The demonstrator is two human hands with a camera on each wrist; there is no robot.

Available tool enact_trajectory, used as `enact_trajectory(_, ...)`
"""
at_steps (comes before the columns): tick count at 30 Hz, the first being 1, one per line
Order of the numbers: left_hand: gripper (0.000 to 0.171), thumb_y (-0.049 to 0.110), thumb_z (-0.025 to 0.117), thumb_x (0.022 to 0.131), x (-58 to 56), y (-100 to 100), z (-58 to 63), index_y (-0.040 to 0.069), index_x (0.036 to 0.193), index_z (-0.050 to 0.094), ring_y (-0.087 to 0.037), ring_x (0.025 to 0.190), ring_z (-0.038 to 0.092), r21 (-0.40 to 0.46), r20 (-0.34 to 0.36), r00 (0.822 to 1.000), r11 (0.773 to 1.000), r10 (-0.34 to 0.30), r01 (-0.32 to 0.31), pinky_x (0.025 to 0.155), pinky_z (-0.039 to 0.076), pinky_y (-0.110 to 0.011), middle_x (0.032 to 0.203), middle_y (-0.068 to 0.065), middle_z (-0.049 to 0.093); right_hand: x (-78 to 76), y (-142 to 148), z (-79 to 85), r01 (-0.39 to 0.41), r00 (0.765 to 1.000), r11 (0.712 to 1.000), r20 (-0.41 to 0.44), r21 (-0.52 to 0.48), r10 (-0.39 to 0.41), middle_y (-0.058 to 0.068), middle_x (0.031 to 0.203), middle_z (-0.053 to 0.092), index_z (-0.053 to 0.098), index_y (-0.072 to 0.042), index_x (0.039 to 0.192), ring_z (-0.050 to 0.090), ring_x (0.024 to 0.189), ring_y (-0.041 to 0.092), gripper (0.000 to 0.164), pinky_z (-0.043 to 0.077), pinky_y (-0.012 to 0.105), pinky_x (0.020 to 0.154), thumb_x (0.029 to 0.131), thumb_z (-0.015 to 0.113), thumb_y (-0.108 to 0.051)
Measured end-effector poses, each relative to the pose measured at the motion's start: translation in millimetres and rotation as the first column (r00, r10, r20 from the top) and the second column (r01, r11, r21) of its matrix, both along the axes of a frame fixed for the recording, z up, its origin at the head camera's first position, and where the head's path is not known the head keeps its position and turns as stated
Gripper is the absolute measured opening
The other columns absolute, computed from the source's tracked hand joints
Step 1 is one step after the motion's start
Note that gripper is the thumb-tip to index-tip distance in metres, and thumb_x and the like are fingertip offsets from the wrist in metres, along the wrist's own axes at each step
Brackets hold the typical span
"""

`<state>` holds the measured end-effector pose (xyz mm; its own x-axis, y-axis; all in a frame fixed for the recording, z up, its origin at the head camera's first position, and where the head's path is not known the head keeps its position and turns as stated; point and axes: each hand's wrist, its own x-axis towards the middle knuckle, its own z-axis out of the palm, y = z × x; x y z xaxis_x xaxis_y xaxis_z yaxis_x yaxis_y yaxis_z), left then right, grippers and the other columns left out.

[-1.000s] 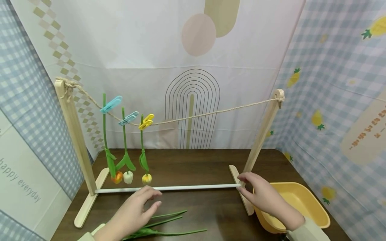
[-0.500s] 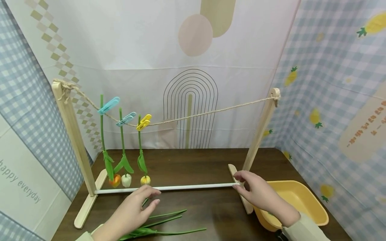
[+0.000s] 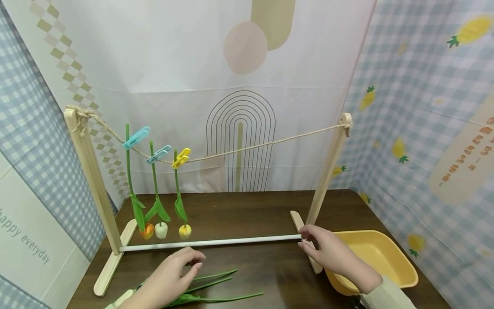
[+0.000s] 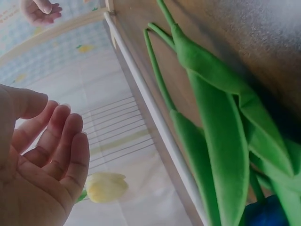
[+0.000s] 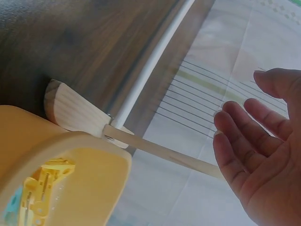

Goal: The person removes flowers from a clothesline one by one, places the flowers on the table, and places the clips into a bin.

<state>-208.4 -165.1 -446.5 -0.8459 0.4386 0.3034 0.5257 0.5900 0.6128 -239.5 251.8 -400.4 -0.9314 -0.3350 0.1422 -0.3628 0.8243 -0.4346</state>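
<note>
Three artificial tulips hang head down from a twine line: an orange tulip (image 3: 146,231), a white tulip (image 3: 161,230) and a yellow tulip (image 3: 185,232). Two blue clothespins and a yellow clothespin (image 3: 181,159) grip their stems at the line. My left hand (image 3: 170,274), loosely bent and holding nothing, hovers over the green stems and leaves (image 4: 216,136) of more flowers on the table; their heads are hidden in the head view. Near the right post, my right hand (image 3: 332,251) is also relaxed, with nothing between thumb and fingers, beside the yellow basin (image 3: 386,244).
Wooden posts, left (image 3: 92,180) and right (image 3: 328,171), carry the twine (image 3: 266,145). A white rod (image 3: 231,242) joins them low down. Yellow clothespins (image 5: 44,190) and something light blue lie in the basin. Patterned cloth (image 3: 173,56) stands behind and at both sides.
The head view has shifted slightly, so the rack sits a little further left. Both hands stay almost where they were, sinking slightly in view; neither takes hold of anything.
</note>
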Motion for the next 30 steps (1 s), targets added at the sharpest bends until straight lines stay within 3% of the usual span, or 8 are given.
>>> enact_trajectory(3,0.013,0.033,0.056,0.100,1.3,-0.5,-3.3,0.027,0.106,0.066,0.000,0.088,0.055,0.012,0.010,1.000,1.000,0.015,-0.015,0.070,0.051,-0.029,0.100,0.021,0.057,0.3,0.0,-2.9,0.006,1.000,1.000,0.017,0.000,-0.006,-0.015,0.100,0.061,0.062,-0.022,0.111,0.062,0.097,0.017,0.027,0.052,0.039,0.080,0.092,0.066,-0.041)
enact_trajectory(7,0.011,0.025,0.066,0.094,2.5,0.6,-5.2,0.028,0.105,0.065,-0.001,0.087,0.056,0.037,-0.054,0.995,0.996,0.085,-0.084,0.069,0.050,-0.025,0.096,0.023,0.055,1.3,-1.8,-3.5,-0.007,1.000,1.000,0.009,-0.016,0.007,-0.014,0.102,0.062,0.062,-0.021,0.114,0.062,0.097,0.016,0.032,0.052,0.041,0.081,0.091,0.067,-0.042)
enact_trajectory(13,0.025,0.019,0.075,0.087,3.7,1.4,-1.9,0.031,0.106,0.063,0.001,0.085,0.053,0.069,-0.123,0.980,0.986,0.158,-0.150,0.068,0.048,-0.024,0.093,0.024,0.053,0.1,-7.0,0.6,-0.065,0.994,0.998,-0.084,-0.016,0.064,-0.014,0.108,0.061,0.061,-0.024,0.116,0.060,0.097,0.010,0.039,0.052,0.038,0.081,0.089,0.064,-0.051)
enact_trajectory(20,0.030,0.020,0.076,0.086,1.5,-1.3,10.2,0.028,0.112,0.064,0.000,0.091,0.055,0.144,-0.184,0.963,0.974,0.198,-0.173,0.075,0.051,-0.029,0.102,0.023,0.055,-4.0,-19.7,13.0,-0.126,0.972,0.992,-0.202,-0.012,0.121,-0.016,0.110,0.060,0.061,-0.023,0.118,0.056,0.093,0.003,0.038,0.052,0.032,0.078,0.088,0.070,-0.045)
enact_trajectory(24,0.034,0.017,0.076,0.086,-2.3,-4.5,22.3,0.026,0.116,0.064,-0.006,0.096,0.058,0.207,-0.255,0.938,0.961,0.235,-0.185,0.080,0.051,-0.028,0.108,0.020,0.058,-10.2,-33.5,29.0,-0.181,0.937,0.983,-0.303,0.010,0.175,-0.015,0.110,0.060,0.062,-0.021,0.116,0.057,0.094,0.004,0.036,0.052,0.031,0.079,0.086,0.074,-0.038)
enact_trajectory(30,0.041,0.010,0.075,0.085,-13.4,-10.5,45.1,0.012,0.123,0.061,-0.014,0.102,0.054,0.293,-0.345,0.892,0.936,0.292,-0.193,0.085,0.042,-0.021,0.114,0.002,0.059,-25.1,-68.3,71.3,-0.309,0.845,0.950,-0.443,0.049,0.298,-0.007,0.111,0.062,0.063,-0.014,0.116,0.058,0.099,0.009,0.035,0.050,0.031,0.083,0.087,0.073,-0.032)
